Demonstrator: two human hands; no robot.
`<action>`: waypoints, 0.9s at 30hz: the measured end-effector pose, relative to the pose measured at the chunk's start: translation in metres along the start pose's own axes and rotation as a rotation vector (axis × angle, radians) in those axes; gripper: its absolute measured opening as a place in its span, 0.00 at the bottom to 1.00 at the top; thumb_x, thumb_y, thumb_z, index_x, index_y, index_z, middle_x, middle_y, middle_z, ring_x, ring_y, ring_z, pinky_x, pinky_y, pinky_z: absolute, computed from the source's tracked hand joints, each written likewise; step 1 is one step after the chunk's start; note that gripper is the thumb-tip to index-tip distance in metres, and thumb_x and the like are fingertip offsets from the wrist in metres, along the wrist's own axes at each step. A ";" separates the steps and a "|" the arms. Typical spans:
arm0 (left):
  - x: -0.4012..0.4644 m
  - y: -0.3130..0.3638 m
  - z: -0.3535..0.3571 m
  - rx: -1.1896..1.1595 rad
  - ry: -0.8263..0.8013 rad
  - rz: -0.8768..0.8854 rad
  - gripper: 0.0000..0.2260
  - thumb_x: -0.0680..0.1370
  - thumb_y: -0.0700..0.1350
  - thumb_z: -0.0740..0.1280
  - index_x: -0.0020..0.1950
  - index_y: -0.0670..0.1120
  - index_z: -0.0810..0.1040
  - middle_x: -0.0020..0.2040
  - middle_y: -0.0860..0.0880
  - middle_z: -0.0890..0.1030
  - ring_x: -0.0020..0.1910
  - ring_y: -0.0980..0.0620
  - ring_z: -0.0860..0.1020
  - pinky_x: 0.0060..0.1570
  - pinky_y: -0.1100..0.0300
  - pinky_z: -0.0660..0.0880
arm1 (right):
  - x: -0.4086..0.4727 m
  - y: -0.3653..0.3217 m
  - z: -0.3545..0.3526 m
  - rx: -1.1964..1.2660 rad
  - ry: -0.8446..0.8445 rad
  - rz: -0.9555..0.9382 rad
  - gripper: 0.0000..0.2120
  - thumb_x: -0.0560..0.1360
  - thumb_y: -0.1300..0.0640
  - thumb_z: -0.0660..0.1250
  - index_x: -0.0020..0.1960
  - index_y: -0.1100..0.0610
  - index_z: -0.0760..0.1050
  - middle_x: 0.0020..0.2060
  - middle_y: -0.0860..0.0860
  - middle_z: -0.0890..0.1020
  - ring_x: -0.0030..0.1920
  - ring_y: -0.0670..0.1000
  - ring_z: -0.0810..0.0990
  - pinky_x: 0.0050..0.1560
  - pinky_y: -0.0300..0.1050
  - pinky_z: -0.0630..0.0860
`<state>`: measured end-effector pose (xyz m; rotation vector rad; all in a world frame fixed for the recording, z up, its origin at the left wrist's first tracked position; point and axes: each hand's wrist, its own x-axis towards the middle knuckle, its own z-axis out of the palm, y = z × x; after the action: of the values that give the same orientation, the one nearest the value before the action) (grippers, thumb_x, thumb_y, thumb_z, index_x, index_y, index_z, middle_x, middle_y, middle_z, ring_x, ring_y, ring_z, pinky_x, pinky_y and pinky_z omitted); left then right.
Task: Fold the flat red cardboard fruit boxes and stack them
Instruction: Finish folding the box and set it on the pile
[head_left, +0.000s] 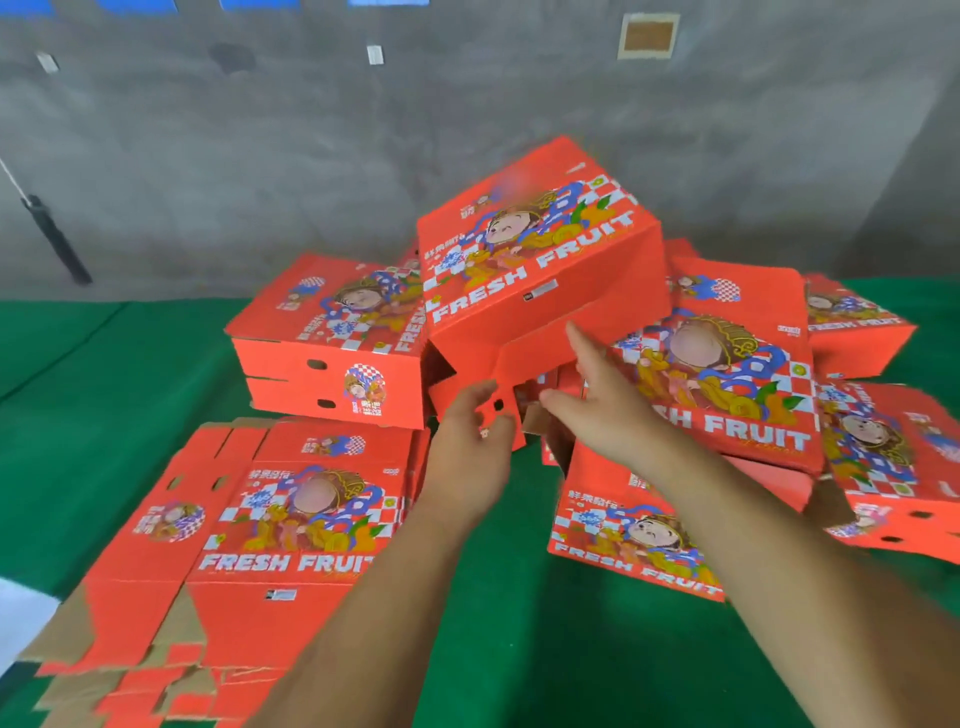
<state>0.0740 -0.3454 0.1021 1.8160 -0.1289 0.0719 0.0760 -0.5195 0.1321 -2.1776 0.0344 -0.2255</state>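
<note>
A person's two bare arms reach over a green-covered table toward a tilted, partly folded red fruit box. The left hand pinches its lower end flap; the right hand, fingers mostly straight, presses the flap beside it. Several folded boxes already lie piled behind, two stacked at left. A pile of flat boxes waits at near left, so the work looks roughly midway.

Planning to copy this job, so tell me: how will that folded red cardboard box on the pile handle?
The folded red cardboard box probably feels light and hollow. Tilted on the pile, it may slide. Its end flap looks loose, likely floppy.
</note>
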 end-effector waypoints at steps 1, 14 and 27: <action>0.002 0.000 -0.002 -0.004 -0.009 0.000 0.17 0.82 0.45 0.66 0.71 0.53 0.75 0.66 0.57 0.79 0.64 0.55 0.78 0.67 0.54 0.74 | -0.002 -0.002 0.005 0.005 0.010 0.006 0.39 0.76 0.52 0.68 0.82 0.41 0.54 0.47 0.20 0.73 0.46 0.21 0.74 0.46 0.21 0.70; 0.069 -0.028 -0.076 -0.376 0.392 -0.303 0.35 0.81 0.53 0.68 0.84 0.57 0.53 0.81 0.45 0.60 0.77 0.44 0.65 0.71 0.47 0.65 | 0.002 -0.022 0.036 0.076 0.183 0.022 0.21 0.80 0.58 0.64 0.71 0.48 0.70 0.66 0.45 0.78 0.67 0.47 0.75 0.71 0.56 0.71; 0.177 -0.018 -0.076 -0.127 -0.039 0.034 0.20 0.85 0.44 0.64 0.77 0.47 0.73 0.69 0.53 0.77 0.66 0.59 0.74 0.63 0.72 0.69 | 0.082 -0.026 0.039 -0.128 0.035 0.032 0.36 0.80 0.57 0.66 0.84 0.49 0.54 0.83 0.50 0.56 0.78 0.48 0.64 0.74 0.49 0.68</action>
<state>0.2538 -0.2764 0.1243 1.6896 -0.1872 0.0512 0.1615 -0.4820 0.1431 -2.2988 0.1057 -0.2487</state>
